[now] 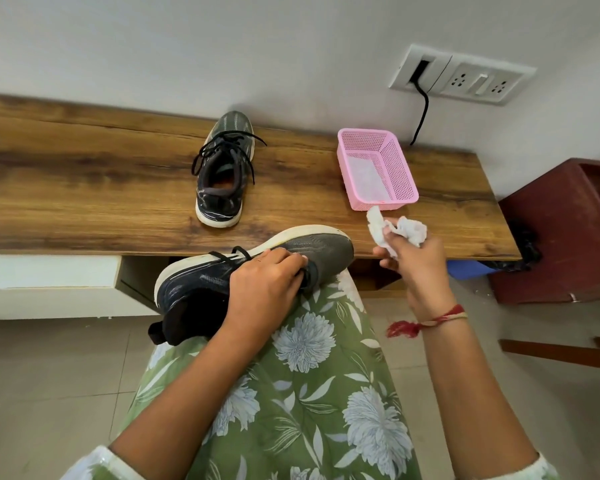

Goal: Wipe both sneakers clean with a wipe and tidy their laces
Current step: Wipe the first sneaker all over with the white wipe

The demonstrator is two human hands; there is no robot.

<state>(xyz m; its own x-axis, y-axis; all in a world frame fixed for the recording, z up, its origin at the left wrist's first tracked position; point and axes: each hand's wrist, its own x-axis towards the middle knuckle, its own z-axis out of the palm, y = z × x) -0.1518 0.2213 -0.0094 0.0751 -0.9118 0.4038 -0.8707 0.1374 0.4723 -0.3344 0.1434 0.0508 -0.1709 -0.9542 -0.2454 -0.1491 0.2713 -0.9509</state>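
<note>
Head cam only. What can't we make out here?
All head view.
- Held sneaker: laces and tongue mostly covered by the left hand.
- Wipe: how soiled it is; bunched in the right hand, too small.
- Pink basket: pale contents blurred behind its mesh.
- Other sneaker: sole hidden underneath it.
- Maroon cabinet: cut off by the right frame edge.

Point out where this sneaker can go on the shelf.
Widest bare shelf lies left of the standing sneaker. A narrower patch sits between it and the basket. Crowded at the basket's front, where the right hand holds the wipe.
</note>
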